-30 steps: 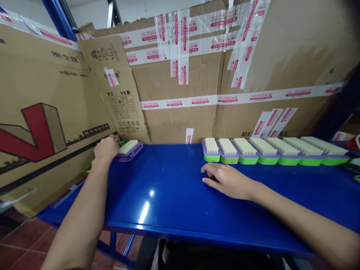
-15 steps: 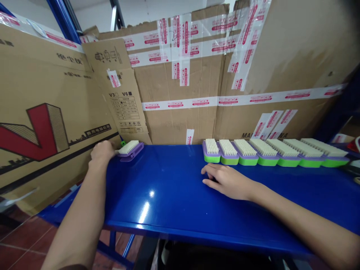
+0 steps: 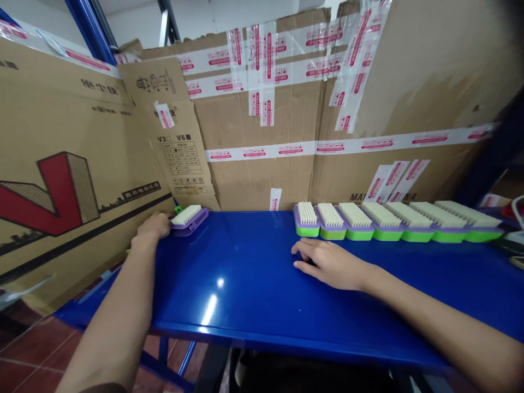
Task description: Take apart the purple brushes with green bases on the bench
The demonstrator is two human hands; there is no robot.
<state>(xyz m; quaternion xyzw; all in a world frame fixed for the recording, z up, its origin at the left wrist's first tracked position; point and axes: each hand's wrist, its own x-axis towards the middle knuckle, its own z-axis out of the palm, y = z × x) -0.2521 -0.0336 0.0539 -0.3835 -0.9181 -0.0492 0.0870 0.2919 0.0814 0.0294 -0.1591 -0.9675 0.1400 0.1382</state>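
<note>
My left hand is at the table's far left corner, against the cardboard wall. Its fingers are mostly hidden, so its grip cannot be made out. Just right of it lies a scrub brush, cream bristles up on a purple base, perhaps touched by the fingertips. A small green piece shows behind that brush. My right hand rests on the table, fingers loosely bent and apart, holding nothing. Beyond it stands a row of several brushes with cream bristles up, purple rims and green bodies.
The blue table has a front edge close to me. Taped cardboard walls its back, and a printed cardboard panel rises at the left. A white cable and dark items lie at the far right.
My left hand has shifted slightly, its fingers rising a little beside the brush. A green spot now shows left of the wrist. My right hand and the row of brushes stay put.
</note>
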